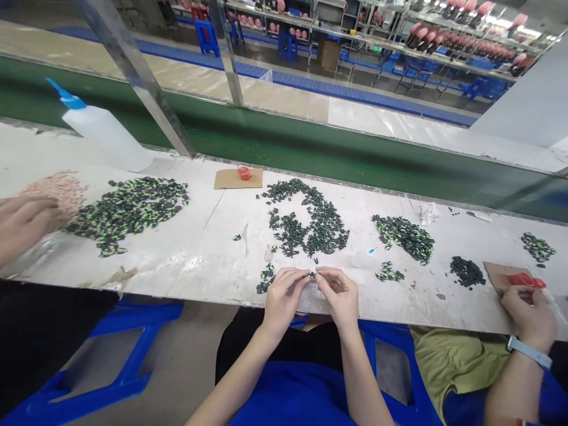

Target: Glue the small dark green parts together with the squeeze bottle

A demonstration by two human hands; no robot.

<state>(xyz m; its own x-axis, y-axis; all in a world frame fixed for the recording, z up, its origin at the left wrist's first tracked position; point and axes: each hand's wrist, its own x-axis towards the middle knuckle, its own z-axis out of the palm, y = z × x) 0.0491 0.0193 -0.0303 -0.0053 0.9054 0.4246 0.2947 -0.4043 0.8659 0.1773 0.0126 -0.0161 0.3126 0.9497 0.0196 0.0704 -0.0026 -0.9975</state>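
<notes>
Fingertips (302,273) of left hand (280,291) and right hand (345,293) pinch 1 small green-black piece (311,276), mostly hiding its shape.

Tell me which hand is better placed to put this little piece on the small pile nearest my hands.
Your left hand, I'd judge: it sits just beside the small pile. Your right hand is farther away, beyond the left, though both hands' fingertips are at the little piece.
</notes>
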